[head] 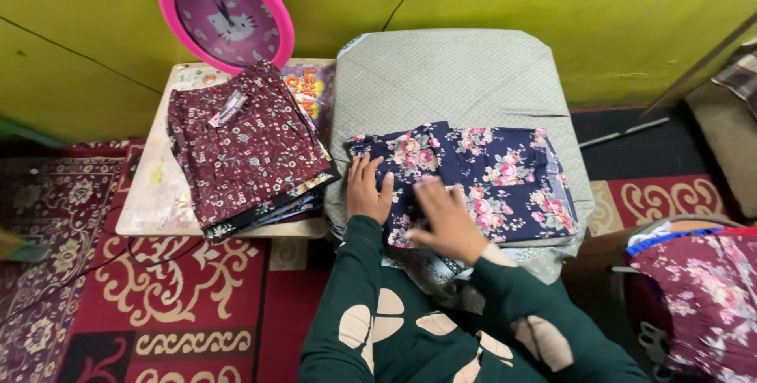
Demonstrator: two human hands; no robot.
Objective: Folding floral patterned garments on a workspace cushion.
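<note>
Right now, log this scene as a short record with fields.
left hand: flat, fingers spread, on the navy floral cloth
right hand: flat on the same cloth, blurred
cloth: folded, lying on a padded grey board
stack: folded maroon floral cloths on a low table left of the board
behind stack: pink round clock against a green wall
floor: red patterned rug

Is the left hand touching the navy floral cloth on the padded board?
Touching. In the head view, the left hand lies flat, palm down, on the navy floral cloth.
</note>
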